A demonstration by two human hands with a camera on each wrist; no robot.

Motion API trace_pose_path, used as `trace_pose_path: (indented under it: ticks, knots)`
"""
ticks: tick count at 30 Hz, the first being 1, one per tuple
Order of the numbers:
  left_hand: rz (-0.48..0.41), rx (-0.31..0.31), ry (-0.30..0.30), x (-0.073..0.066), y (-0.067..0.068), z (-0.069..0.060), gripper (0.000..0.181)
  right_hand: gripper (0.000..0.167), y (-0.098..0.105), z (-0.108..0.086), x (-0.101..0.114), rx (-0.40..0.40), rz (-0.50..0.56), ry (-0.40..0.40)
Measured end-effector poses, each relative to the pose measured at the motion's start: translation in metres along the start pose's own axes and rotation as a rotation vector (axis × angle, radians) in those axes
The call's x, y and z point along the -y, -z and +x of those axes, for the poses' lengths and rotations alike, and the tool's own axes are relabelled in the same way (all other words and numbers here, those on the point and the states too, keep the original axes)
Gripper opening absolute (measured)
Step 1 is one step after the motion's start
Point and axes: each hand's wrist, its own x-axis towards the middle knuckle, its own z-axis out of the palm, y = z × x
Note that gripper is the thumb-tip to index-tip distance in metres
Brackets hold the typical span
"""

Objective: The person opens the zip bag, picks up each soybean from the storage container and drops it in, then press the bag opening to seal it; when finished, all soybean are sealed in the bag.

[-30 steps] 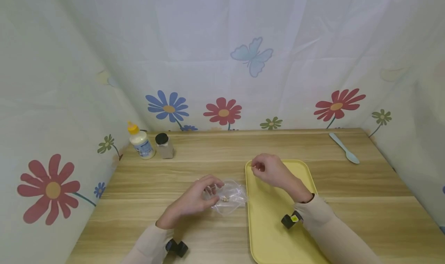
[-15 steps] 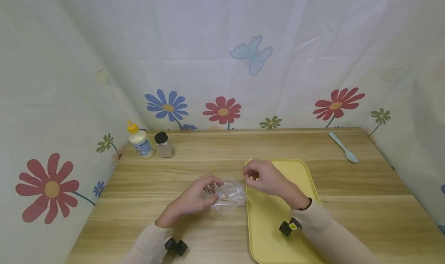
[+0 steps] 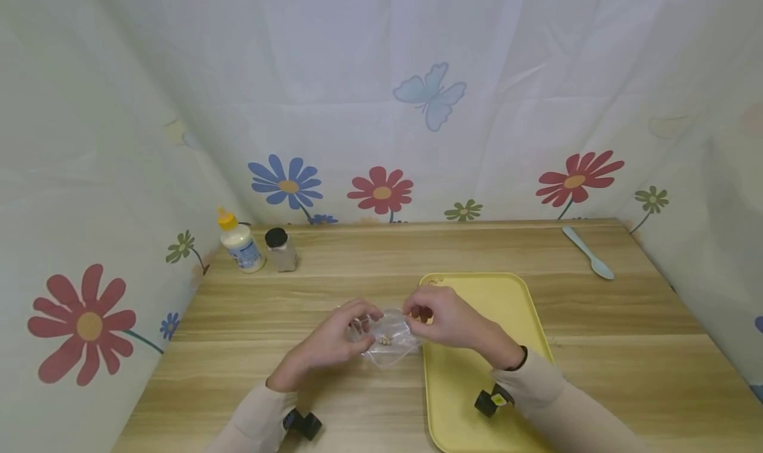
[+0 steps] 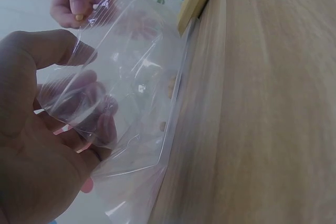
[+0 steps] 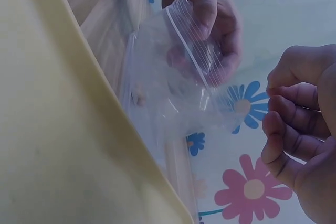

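Note:
A clear zip-lock bag (image 3: 393, 337) lies on the table at the tray's left edge, with several small tan beans (image 3: 385, 340) at its bottom. My left hand (image 3: 334, 334) holds the bag by its mouth, thumb and fingers spread apart at the opening. Just right of the mouth is my right hand (image 3: 450, 317); in the left wrist view its thumb and finger pinch one tan bean (image 4: 79, 17). The right wrist view hides that bean behind the fingertips. More small tan pieces (image 3: 435, 281) lie in the far left corner of the yellow tray (image 3: 471, 400).
A yellow-capped glue bottle (image 3: 241, 246) and a black-lidded jar (image 3: 281, 250) stand at the back left of the wooden table (image 3: 357, 413). Toward the back right lies a pale blue spoon (image 3: 588, 253). A flowered curtain (image 3: 334, 108) hangs behind the table.
My right hand has moved left and nearer, from above the tray's far left corner to the bag's mouth. The corner's tan pieces have come into sight. My left hand and the bag hold still.

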Motion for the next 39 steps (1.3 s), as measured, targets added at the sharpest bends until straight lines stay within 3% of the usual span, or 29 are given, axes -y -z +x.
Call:
trace_pose_path:
  ticks: [18,39]
  knots:
    - [0.007,-0.003,0.005,0.0006,-0.0009,-0.0005,0.037,0.005,-0.0045,0.0014,0.0093,0.022,-0.010,0.062]
    - [0.014,-0.003,-0.003,0.0014,-0.0010,-0.0002,0.036,0.005,-0.0018,0.0016,0.0053,0.030,-0.005,0.049]
